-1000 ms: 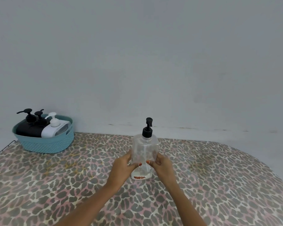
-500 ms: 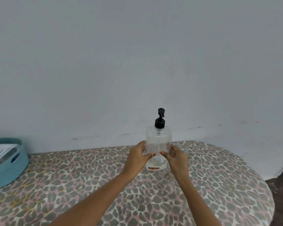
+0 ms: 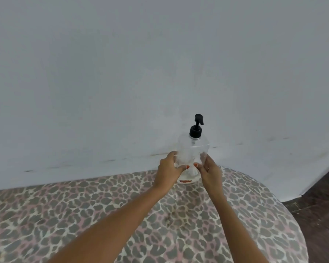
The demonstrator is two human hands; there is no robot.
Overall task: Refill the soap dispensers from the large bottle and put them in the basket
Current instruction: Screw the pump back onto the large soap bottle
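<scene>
One pale grey wall point(image 3: 122, 73) is filling the upper half of the view. Below it, a table point(image 3: 65, 215) covered in leopard print is spreading from 9 o'clock round to 4 o'clock, with dark floor point(image 3: 321, 215) showing past its edge at 4 o'clock. A clear soap dispenser point(image 3: 193, 149) is standing upright over the table's far edge, at about 1 o'clock from the person; whether its base is touching the table cannot be told. The left hand point(image 3: 168, 170) is gripping it from 9 o'clock and the right hand point(image 3: 210, 171) from 3 o'clock, fingers wrapping its lower body. Its black pump point(image 3: 196, 127) is pointing toward 3 o'clock.
</scene>
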